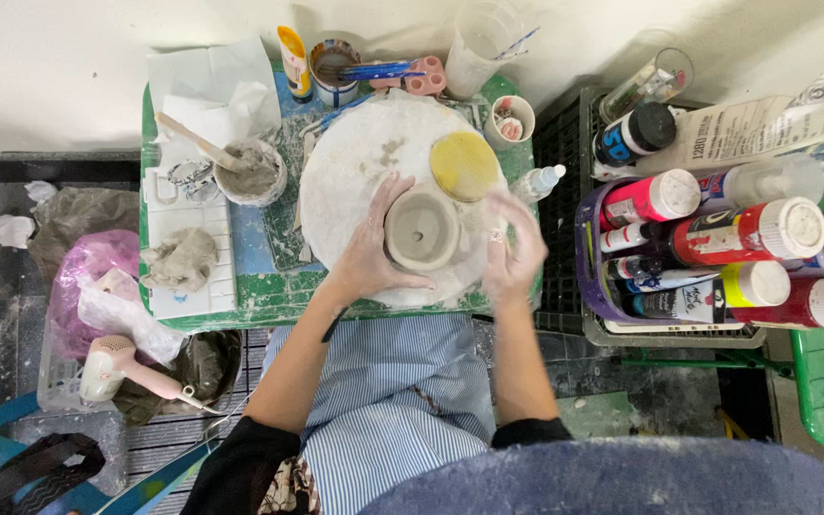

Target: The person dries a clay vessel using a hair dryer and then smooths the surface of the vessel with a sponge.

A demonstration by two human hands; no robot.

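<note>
- Both hands flank a small grey clay pot [422, 231] on the round white board [355, 162]: the left hand [366, 250] cups its side, fingers curled against it; the right hand [515, 250] hovers open just beside it, blurred.
- Left of the board, a clay-filled bowl [250, 172] sits on the green bench [240, 300].
- A yellow round sponge [464, 165] lies just behind the pot.
- Far right, paint bottles [717, 229] fill a purple basket [586, 257].

Small green table [240, 310], paint-smeared, by white wall. Round white turntable [345, 181] at centre, clay pot [421, 230] and yellow sponge [464, 166] on it. At 9 o'clock: bowl of grey slip [251, 173] with wooden stick, clay lump [181, 258] on white board. At 12 o'clock: brush cup [334, 72], pink scissors [420, 78], clear beaker [479, 48]. At 10 o'clock: crumpled paper [212, 91]. At 3 o'clock: small squeeze bottle [538, 181]
</note>
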